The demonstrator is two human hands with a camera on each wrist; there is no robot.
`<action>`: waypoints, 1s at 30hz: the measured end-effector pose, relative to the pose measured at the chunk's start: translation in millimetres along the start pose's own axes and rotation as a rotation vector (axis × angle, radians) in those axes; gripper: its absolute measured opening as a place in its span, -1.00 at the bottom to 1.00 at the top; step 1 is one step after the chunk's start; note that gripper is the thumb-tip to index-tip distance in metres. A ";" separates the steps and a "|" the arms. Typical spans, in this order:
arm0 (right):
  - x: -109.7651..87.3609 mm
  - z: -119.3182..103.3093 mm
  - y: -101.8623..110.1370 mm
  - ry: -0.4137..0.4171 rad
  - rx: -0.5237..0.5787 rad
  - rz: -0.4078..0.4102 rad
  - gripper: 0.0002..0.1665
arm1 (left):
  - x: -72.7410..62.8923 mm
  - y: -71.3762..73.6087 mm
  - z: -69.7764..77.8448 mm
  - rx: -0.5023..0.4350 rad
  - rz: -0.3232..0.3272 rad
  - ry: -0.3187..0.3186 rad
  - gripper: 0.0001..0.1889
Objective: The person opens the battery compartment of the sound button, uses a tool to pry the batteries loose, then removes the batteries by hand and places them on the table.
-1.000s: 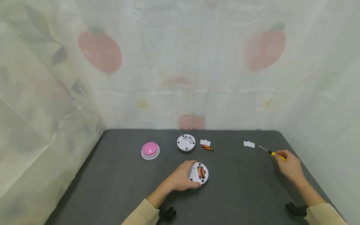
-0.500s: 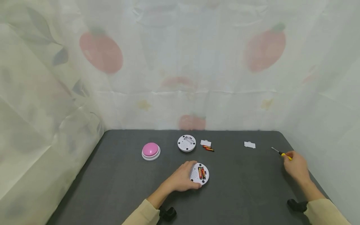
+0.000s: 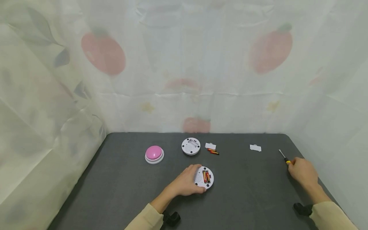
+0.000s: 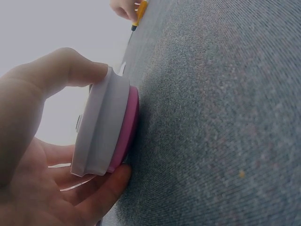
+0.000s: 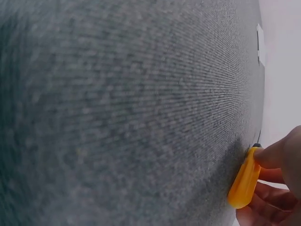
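My left hand [image 3: 187, 182] grips the rim of a round white push button [image 3: 207, 179], thumb on the near side and fingers on the far side. It lies upside down, its pink dome [image 4: 126, 129] against the table. Two red-and-black batteries [image 3: 206, 176] sit side by side in its uncovered compartment. By the table's right edge, my right hand [image 3: 304, 172] holds a screwdriver [image 3: 283, 154] with a yellow and black handle [image 5: 245, 181]. The thumb presses on that handle in the right wrist view. The metal shaft points away and to the left, low over the table.
Farther back lies another upturned button [image 3: 191, 146] with a bare battery slot. Beside it are a white battery cover [image 3: 210, 146] and two loose batteries [image 3: 213, 151]. A pink-domed button [image 3: 154, 153] stands upright to the left. Another white cover [image 3: 255, 148] lies at the back right.
My right hand has moved right with the screwdriver and come lower toward the table, and the shaft has turned to point more away from me. The left hand and its button have stayed put.
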State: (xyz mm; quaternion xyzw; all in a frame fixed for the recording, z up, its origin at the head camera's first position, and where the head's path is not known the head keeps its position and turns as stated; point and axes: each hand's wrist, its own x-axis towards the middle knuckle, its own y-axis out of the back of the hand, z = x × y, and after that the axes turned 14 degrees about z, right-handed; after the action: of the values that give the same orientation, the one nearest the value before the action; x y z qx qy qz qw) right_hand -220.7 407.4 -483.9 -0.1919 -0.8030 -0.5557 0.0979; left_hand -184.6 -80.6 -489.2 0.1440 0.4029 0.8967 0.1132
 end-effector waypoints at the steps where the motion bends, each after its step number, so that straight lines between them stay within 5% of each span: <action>1: 0.2 0.4 0.4 0.000 0.003 -0.008 -0.77 | 0.1 -0.1 0.1 0.000 0.000 0.001 -0.05; 13: 1.7 0.0 8.6 -0.049 0.033 -0.049 -0.57 | -0.2 0.2 1.8 0.008 -0.001 0.006 -0.03; 23: -0.1 -33.8 27.9 -0.036 0.124 0.049 -0.51 | -0.4 0.0 1.1 0.013 0.003 0.005 -0.03; 30: -5.4 -64.3 30.7 0.046 0.192 0.170 -0.61 | 0.1 -1.5 0.2 0.013 0.006 0.000 -0.03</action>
State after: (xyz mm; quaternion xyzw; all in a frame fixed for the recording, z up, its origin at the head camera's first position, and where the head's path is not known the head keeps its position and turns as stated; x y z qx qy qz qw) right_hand -206.5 356.0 -436.3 -0.2363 -0.8309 -0.4702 0.1809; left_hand -184.5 -79.4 -490.2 0.1460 0.4084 0.8944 0.1094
